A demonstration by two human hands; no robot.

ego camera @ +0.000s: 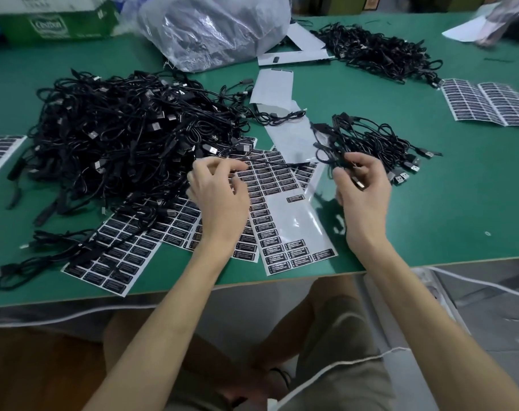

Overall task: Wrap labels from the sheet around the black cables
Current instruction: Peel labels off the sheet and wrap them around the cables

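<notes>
Now the left hand (219, 192) pinches a thin black cable (270, 163) with curled fingers. That cable runs left to right, just over the white sheet of black labels (271, 185) on the green tabletop (430, 221). The right hand (363, 194) curls its fingers round a black cable end with a silver plug (360, 183). The labels lie right under the left hand, so it is nearer. A big heap of tangled black cables (118, 134) crowds the left; the near right is open.
</notes>
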